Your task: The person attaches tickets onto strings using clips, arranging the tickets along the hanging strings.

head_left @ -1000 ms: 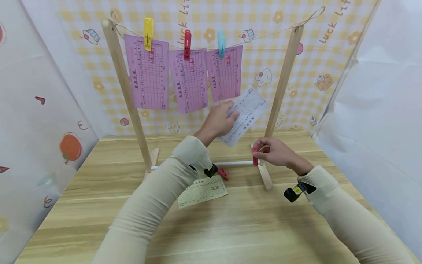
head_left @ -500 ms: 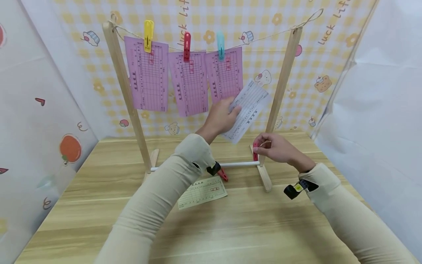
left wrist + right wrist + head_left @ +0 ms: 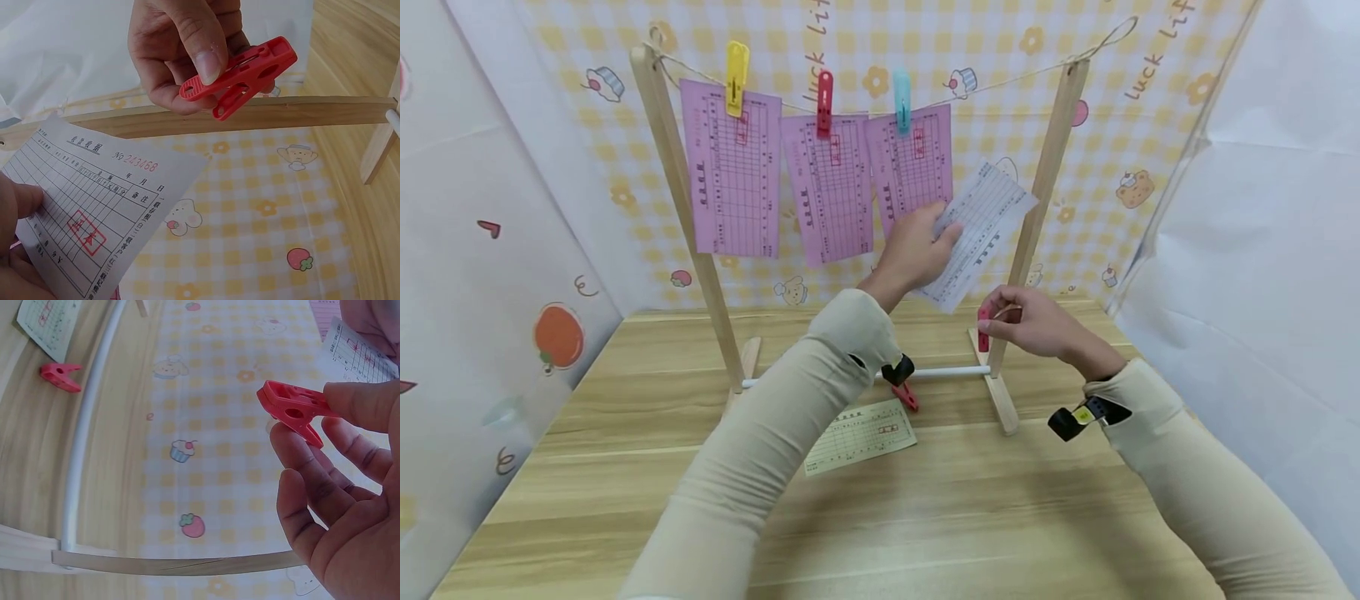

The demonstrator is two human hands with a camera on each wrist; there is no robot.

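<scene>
On the table (image 3: 925, 517) nearest the person lies a yellow slip (image 3: 859, 436), and just past it a spare red peg (image 3: 907, 395) rests against the white rod (image 3: 940, 372) at the foot of the rack. Above these, the right hand (image 3: 1037, 327) pinches a red clip (image 3: 982, 327) between thumb and curled fingers, gripping the handle end with its mouth not yet spread as far as the wrist views show. A little higher and to the left, the left hand (image 3: 917, 250) pinches a white slip (image 3: 981, 229) by its lower edge, thumb on the printed face, so the sheet stands tilted just beside the right post (image 3: 1037, 200). Behind it the string (image 3: 1000, 83) carries three pink slips under a yellow clip (image 3: 735, 77), a red clip on the line (image 3: 824, 102) and a blue clip (image 3: 902, 100); the free stretch runs from the blue clip to the right post. To pin well, I judge the white slip's top edge should be brought level against that free string and held flat, the clip squeezed wide, slid over paper and string together, then released before the left hand lets go.
</scene>
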